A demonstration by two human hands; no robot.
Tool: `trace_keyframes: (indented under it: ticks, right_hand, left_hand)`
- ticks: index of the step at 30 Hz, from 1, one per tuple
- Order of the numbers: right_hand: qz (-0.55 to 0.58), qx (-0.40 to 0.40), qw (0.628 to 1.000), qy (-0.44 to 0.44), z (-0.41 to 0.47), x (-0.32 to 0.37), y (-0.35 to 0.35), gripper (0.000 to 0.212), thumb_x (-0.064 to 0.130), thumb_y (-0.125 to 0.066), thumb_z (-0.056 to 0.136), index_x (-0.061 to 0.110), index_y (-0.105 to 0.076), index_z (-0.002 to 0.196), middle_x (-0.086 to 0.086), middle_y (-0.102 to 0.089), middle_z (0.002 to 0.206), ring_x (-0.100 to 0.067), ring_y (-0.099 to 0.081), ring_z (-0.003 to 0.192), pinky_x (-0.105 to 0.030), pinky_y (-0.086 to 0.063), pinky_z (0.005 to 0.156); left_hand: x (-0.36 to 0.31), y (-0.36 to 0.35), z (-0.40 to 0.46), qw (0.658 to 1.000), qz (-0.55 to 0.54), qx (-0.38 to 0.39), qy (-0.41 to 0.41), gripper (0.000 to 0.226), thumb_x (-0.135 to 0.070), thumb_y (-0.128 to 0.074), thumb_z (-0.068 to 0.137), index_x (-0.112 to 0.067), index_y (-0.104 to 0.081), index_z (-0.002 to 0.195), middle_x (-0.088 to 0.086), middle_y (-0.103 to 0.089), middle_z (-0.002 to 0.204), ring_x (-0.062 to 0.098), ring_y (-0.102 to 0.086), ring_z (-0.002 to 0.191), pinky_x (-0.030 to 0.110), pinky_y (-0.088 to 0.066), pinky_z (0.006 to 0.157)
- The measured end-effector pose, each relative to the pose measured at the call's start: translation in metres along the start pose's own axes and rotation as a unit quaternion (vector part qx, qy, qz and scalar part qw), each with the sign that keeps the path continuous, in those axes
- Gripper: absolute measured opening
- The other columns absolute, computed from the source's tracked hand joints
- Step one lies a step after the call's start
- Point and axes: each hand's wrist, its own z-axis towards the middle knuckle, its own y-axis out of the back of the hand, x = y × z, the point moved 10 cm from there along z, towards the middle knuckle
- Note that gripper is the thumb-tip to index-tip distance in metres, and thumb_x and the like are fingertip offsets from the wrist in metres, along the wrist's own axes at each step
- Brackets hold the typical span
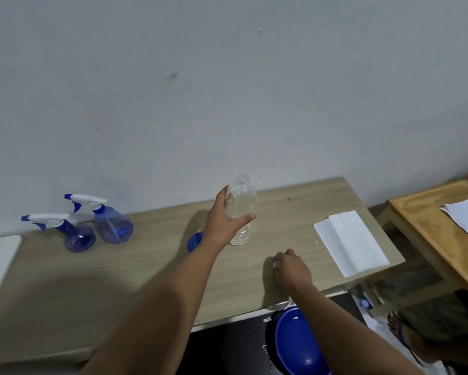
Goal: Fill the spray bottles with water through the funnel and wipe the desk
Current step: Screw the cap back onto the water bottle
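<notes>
Pale grey wall (pixel 227 77) backs a light wood-grain desk (pixel 92 280) seen from above. Two blue spray bottles (pixel 113 226) with white trigger heads stand side by side at the desk's far left, close to the wall, the nearer one (pixel 78 236) just beside the other. One clear plastic bottle (pixel 241 209) stands upright and uncapped near the desk's middle; the left hand (pixel 224 220) reaches around it with thumb and fingers spread wide, the thumb along its front, and contact cannot be confirmed. One blue funnel (pixel 194 241) lies on the desk just behind the left wrist, mostly hidden. The right hand (pixel 291 269) rests on the desk nearer the front edge, its fingers curled over a small white cap (pixel 276 264). One folded white paper towel (pixel 349 247) lies flat at the desk's right end. One blue bowl (pixel 298 345) sits below the front edge. One wooden tray table (pixel 430 231) stands to the right, carrying white paper (pixel 465 215).
</notes>
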Motion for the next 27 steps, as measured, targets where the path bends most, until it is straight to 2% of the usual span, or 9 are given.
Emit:
trace_keyframes:
  ticks: [4,8,10,12,14,16,18,22,27]
  right_hand:
    - [0.082,-0.003,0.996,-0.023,0.002,-0.012,0.006,0.031,0.027,-0.057,0.098,0.017,-0.071,0.124,-0.005,-0.067,0.121,-0.024,-0.068,0.104,-0.036,-0.056,0.092]
    - [0.234,-0.037,0.971,-0.037,0.016,-0.012,0.046,0.024,0.028,-0.075,0.089,0.012,-0.081,0.107,-0.006,-0.081,0.102,-0.021,-0.074,0.098,-0.033,-0.057,0.091]
    - [0.327,-0.082,0.941,-0.027,0.023,0.002,0.087,0.017,0.022,-0.081,0.085,0.013,-0.083,0.098,-0.004,-0.081,0.094,-0.018,-0.072,0.088,-0.035,-0.059,0.092]
    - [0.414,-0.106,0.904,-0.001,0.03,0.024,0.13,0.006,0.018,-0.081,0.083,0.016,-0.081,0.089,0.001,-0.078,0.081,-0.015,-0.069,0.074,-0.05,-0.062,0.09]
    - [0.47,-0.124,0.873,0.036,0.031,0.054,0.175,0.012,0.013,-0.08,0.083,0.016,-0.08,0.095,0.003,-0.074,0.078,-0.015,-0.066,0.068,-0.057,-0.062,0.086]
    - [0.491,-0.131,0.856,0.1,0.022,0.089,0.22,0.021,0.012,-0.08,0.083,0.015,-0.08,0.104,0.003,-0.075,0.085,-0.014,-0.069,0.07,-0.051,-0.064,0.086]
    - [0.456,-0.118,0.863,0.18,0.009,0.125,0.255,0.027,0.016,-0.08,0.085,0.017,-0.08,0.112,0.004,-0.077,0.097,-0.012,-0.075,0.08,-0.041,-0.065,0.083]
    - [0.239,-0.092,0.921,0.293,-0.009,0.178,0.272,0.034,0.022,-0.077,0.091,0.018,-0.075,0.125,0.006,-0.068,0.12,-0.005,-0.072,0.096,-0.011,-0.051,0.079]
    - [0.095,-0.046,0.942,0.318,-0.014,0.202,0.255,0.035,0.023,-0.069,0.095,0.018,-0.073,0.13,0.005,-0.062,0.127,-0.011,-0.066,0.102,-0.025,-0.05,0.091]
  left_hand:
    - [-0.002,-0.001,0.001,1.0,0.005,-0.013,0.01,0.094,-0.046,-0.092,0.06,-0.046,-0.039,0.138,-0.014,-0.054,0.14,0.004,-0.05,0.129,0.04,-0.046,0.11]
    - [-0.001,0.003,0.0,0.999,0.026,-0.021,0.012,0.085,-0.05,-0.086,0.058,-0.05,-0.041,0.13,-0.016,-0.058,0.132,0.01,-0.057,0.122,0.045,-0.05,0.103]
    - [-0.001,0.003,-0.001,0.999,0.036,-0.023,0.012,0.082,-0.045,-0.087,0.063,-0.049,-0.04,0.13,-0.017,-0.058,0.131,0.01,-0.058,0.12,0.045,-0.05,0.102]
    - [-0.004,0.002,-0.002,0.999,0.043,-0.023,0.011,0.078,-0.039,-0.087,0.069,-0.049,-0.039,0.13,-0.017,-0.057,0.132,0.01,-0.057,0.119,0.044,-0.05,0.102]
    - [-0.006,0.0,-0.003,0.998,0.052,-0.018,0.012,0.076,-0.038,-0.085,0.073,-0.048,-0.037,0.132,-0.017,-0.055,0.135,0.011,-0.056,0.12,0.044,-0.05,0.102]
    - [-0.009,-0.003,-0.003,0.998,0.058,-0.008,0.014,0.076,-0.039,-0.082,0.077,-0.045,-0.033,0.135,-0.014,-0.051,0.14,0.013,-0.055,0.122,0.043,-0.049,0.103]
    - [-0.01,-0.006,-0.002,0.998,0.066,-0.001,0.014,0.076,-0.037,-0.08,0.08,-0.042,-0.031,0.137,-0.01,-0.049,0.143,0.014,-0.055,0.123,0.042,-0.047,0.105]
    - [-0.006,-0.007,0.002,0.996,0.08,0.009,0.025,0.077,-0.038,-0.081,0.08,-0.04,-0.029,0.138,-0.005,-0.048,0.145,0.015,-0.05,0.131,0.043,-0.044,0.109]
    - [-0.002,-0.006,0.003,0.997,0.075,0.008,0.031,0.077,-0.037,-0.082,0.081,-0.04,-0.03,0.138,-0.005,-0.048,0.144,0.014,-0.047,0.133,0.041,-0.041,0.111]
